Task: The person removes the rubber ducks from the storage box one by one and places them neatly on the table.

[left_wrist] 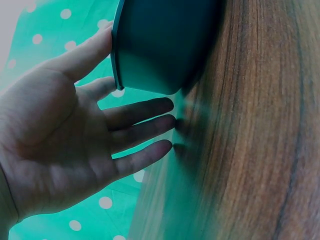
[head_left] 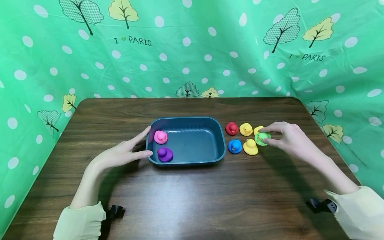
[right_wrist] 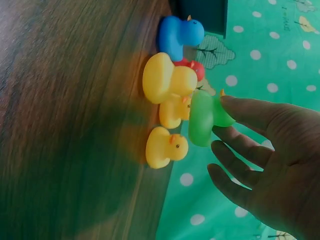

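Note:
My right hand (head_left: 288,138) pinches a green rubber duck (right_wrist: 202,120) between thumb and fingers; the right wrist view shows it raised off the table. Beneath and beside it are yellow rubber ducks (head_left: 250,147), a red duck (head_left: 231,128) and a blue duck (head_left: 234,146). At the left end of a dark blue plastic bin (head_left: 192,163), my left hand (head_left: 120,153) touches the rim with thumb and index finger, its other fingers extended below in the left wrist view. A pink duck (head_left: 160,137) and a purple duck (head_left: 165,154) sit inside the bin's left end.
The bin stands mid-table on a dark wood-grain table (head_left: 186,200), left of the loose ducks. A green patterned cloth (head_left: 186,50) hangs behind the table and down both sides. Black straps (head_left: 322,205) show at the sleeve cuffs.

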`<action>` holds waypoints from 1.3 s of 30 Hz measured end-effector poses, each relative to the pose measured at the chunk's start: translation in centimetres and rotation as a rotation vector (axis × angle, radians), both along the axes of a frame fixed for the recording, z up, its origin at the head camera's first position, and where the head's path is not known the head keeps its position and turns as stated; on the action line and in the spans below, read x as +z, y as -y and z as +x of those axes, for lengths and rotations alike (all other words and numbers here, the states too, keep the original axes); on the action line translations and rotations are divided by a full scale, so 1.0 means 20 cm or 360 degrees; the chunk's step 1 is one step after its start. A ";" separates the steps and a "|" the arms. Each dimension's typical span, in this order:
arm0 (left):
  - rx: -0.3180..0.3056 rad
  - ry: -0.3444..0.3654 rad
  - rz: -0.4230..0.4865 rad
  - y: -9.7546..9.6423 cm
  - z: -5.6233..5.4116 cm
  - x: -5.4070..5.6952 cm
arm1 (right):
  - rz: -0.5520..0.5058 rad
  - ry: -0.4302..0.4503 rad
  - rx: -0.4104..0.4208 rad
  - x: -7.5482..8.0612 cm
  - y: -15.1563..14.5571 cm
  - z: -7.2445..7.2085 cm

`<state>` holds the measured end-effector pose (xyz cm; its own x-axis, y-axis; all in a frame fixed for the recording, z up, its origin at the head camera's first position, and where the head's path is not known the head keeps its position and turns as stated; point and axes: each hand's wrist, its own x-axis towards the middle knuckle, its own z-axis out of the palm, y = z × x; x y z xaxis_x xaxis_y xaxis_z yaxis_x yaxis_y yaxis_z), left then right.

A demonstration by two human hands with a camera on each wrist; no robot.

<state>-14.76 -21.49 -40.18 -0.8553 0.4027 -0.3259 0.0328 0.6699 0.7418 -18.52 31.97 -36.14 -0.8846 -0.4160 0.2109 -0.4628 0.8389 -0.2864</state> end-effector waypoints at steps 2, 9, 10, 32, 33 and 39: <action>-0.0001 -0.0001 0.0003 0.00 0.00 0.00 | 0.0020 0.0019 -0.0020 -0.01 -0.01 0.00; -0.0004 -0.0008 -0.0002 0.01 0.00 0.00 | 0.0036 0.0149 -0.0106 -0.03 -0.05 0.01; -0.0004 -0.0009 -0.0002 0.01 0.00 0.00 | 0.0032 0.0168 -0.0115 -0.04 -0.06 0.01; -0.0009 -0.0008 0.0028 0.00 0.01 0.00 | 0.0004 0.0309 -0.0138 -0.15 -0.13 0.02; -0.0008 -0.0007 0.0026 0.00 0.01 0.00 | 0.0010 0.0307 -0.0143 -0.15 -0.13 0.02; -0.0009 -0.0017 0.0018 0.00 0.01 0.00 | 0.0027 0.0311 -0.0166 -0.14 -0.13 0.03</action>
